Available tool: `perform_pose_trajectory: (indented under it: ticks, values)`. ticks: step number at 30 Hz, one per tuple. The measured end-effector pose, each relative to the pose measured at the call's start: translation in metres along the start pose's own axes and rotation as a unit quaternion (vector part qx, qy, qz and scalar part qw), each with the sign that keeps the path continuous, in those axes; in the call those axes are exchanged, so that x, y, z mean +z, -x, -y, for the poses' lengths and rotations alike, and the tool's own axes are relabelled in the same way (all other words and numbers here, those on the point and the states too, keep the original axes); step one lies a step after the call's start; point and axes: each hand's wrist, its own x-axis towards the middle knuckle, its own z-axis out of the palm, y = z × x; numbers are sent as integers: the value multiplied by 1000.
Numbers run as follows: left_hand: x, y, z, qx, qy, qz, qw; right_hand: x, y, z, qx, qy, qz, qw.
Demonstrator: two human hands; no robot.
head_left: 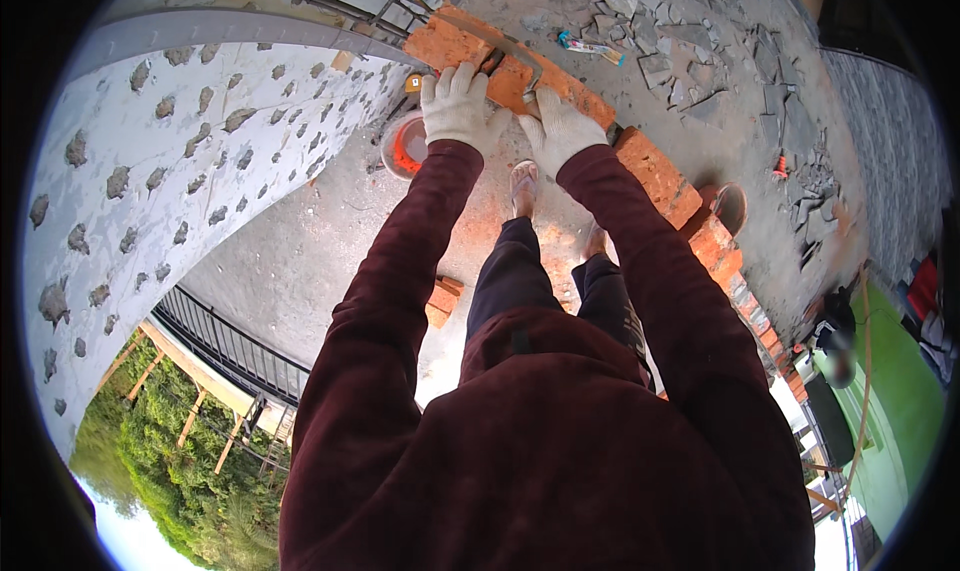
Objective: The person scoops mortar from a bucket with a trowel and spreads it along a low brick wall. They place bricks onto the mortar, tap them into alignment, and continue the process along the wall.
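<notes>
Rubble-strewn floor (688, 143) flanks brickwork (575, 89) just beyond the spread left hand (459, 111); the right hand (560, 129) grips a trowel (537, 71).

No word or number is legible. The small blue-and-white packet (590, 47) on the rough grey floor (645, 106) shows coloured patches too small to tell as print. Pale marks on the right leg of the dark cloth trousers (608, 296) and faint marks along the smooth grey band (190, 38) above the white pitted wall (150, 209) are equally unclear.
</notes>
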Motion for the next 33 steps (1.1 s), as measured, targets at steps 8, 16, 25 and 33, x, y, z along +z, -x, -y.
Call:
perform_pose_trajectory:
  ticks: [8, 16, 25, 33]
  values:
    - [8, 1, -15, -88, 59, -62, 992, -5, 67, 1, 31, -129, -60, 989]
    - [42, -8, -30, -280, 26, -39, 959, 28, 133, -42, 110, -138, -78, 981]
    - [61, -11, -16, -342, 59, -19, 938, 33, 123, -40, 123, -149, -89, 977]
    - [14, -1, -68, -48, 218, -125, 967, -34, 302, -60, 231, -258, 2, 938]
